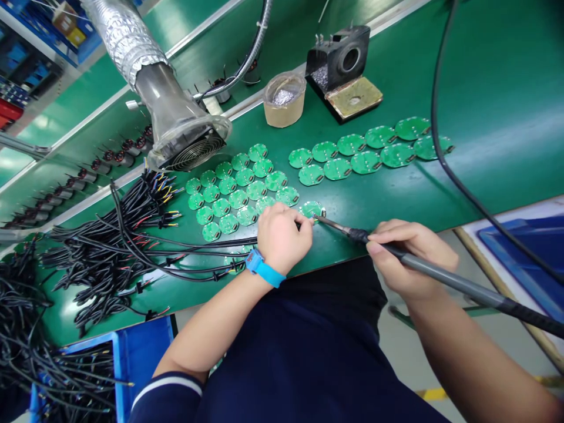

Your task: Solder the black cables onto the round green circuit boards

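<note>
My left hand [284, 235], with a blue band [269, 275] at the wrist, is closed just left of a single green circuit board [312, 209]. A black cable [233, 241] runs from the left into this hand; the fingers hide most of its end. My right hand [409, 252] grips a soldering iron [445, 279] like a pen. The iron's metal tip meets the board, right by my left fingertips. Behind my left hand lie rows of round green boards [238, 198]. More boards [351, 144] form two rows toward the right.
Black cables with bared ends [101, 247] are heaped at left. A fume extractor nozzle [185, 129] hangs over the bench. Farther back stand a round tub [284, 108] and an iron stand with sponge [355, 98]. The iron's black cord [436, 117] arches at right. Blue bins [143, 364] sit below.
</note>
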`<state>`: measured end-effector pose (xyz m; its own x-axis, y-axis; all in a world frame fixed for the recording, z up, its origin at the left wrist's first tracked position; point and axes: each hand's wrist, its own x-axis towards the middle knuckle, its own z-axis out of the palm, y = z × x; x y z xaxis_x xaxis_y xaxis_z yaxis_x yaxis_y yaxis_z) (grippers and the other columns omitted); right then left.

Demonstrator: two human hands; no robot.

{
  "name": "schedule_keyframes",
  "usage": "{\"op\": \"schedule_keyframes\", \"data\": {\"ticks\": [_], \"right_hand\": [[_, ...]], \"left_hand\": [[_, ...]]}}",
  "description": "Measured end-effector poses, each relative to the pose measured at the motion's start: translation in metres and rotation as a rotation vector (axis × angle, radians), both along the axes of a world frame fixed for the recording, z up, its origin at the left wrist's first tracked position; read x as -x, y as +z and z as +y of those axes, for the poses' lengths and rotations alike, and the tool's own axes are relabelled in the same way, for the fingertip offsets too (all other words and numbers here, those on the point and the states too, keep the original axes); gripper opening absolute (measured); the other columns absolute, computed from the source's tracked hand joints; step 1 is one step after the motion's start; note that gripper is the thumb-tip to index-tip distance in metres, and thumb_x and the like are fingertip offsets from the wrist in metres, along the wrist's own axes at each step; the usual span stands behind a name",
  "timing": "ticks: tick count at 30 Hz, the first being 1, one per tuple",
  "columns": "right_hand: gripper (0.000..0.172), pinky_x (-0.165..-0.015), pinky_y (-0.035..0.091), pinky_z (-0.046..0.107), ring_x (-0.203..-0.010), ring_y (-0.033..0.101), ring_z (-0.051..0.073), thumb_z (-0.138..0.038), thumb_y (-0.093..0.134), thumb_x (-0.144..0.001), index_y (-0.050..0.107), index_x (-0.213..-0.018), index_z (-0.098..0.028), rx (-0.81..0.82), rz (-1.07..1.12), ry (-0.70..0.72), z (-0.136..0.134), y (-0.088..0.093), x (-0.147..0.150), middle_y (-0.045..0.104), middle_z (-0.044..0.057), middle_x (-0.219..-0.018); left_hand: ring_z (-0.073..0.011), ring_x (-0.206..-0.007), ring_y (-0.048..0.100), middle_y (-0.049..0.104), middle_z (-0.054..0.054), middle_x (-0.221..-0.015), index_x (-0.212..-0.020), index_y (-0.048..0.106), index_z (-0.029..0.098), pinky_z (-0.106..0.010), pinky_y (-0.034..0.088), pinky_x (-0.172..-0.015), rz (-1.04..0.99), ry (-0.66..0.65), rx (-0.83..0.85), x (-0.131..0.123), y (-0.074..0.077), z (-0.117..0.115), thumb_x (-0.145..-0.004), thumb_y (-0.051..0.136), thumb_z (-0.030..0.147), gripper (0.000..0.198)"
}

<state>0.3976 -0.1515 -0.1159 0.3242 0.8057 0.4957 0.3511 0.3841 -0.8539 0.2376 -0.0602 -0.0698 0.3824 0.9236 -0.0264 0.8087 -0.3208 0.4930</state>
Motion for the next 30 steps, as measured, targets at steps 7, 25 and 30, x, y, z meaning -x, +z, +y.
{"op": "schedule_keyframes", "data": {"ticks": [7,25,30], "right_hand": [[0.009,-0.052,0.042,0.029,-0.060,0.053,0.015,-0.014,0.062,-0.075,0.060,-0.080,-0.020,-0.045,0.045,-0.079,0.005,0.006,0.000,0.055,0.001,-0.068],[0.008,-0.052,0.041,0.026,-0.059,0.053,0.013,-0.015,0.065,-0.072,0.059,-0.077,-0.019,-0.004,-0.061,-0.014,0.008,0.006,0.002,0.056,0.000,-0.066],[0.014,-0.055,0.044,0.030,-0.060,0.055,0.015,-0.030,0.063,-0.076,0.056,-0.073,-0.019,0.025,-0.014,-0.181,0.008,0.002,-0.003,0.055,0.001,-0.066]], "left_hand": [[-0.0198,-0.080,0.058,0.063,-0.005,-0.076,-0.061,0.066,0.018,-0.033,0.044,-0.080,0.075,-0.009,0.041,-0.003,0.006,0.003,-0.079,0.061,0.028,0.021],[-0.0261,-0.081,0.066,0.070,-0.010,-0.081,-0.077,0.069,0.017,-0.033,0.051,-0.070,0.362,-0.045,0.364,-0.015,0.033,0.026,-0.078,0.055,0.032,0.021],[-0.0295,-0.087,0.066,0.070,-0.012,-0.087,-0.086,0.069,0.016,-0.036,0.052,-0.070,0.373,-0.052,0.409,-0.018,0.033,0.033,-0.077,0.057,0.034,0.023]]}}
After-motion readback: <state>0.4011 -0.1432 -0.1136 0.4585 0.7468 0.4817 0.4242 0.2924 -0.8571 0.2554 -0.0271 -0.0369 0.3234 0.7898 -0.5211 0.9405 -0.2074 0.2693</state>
